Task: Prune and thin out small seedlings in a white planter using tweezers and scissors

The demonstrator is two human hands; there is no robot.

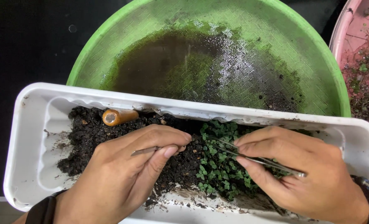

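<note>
a white plastic tray spans the lower frame, its floor part bare and smeared at the left, heaped with dark soil in the middle and thick with small green seedlings right of centre. the left hand, lower left, is pinched closed on a thin metal tool between thumb and fingers, its tip down in the soil. the right hand, lower right, is clamped on metal tweezers whose points reach left into the seedlings. an orange-brown cylinder lies on the soil against the tray's far wall. behind, filling the upper centre, a round green mesh sieve holds dark wet residue. a pink tub with plant scraps sits at the upper right edge. the surface beyond, upper left, is dark.
</note>
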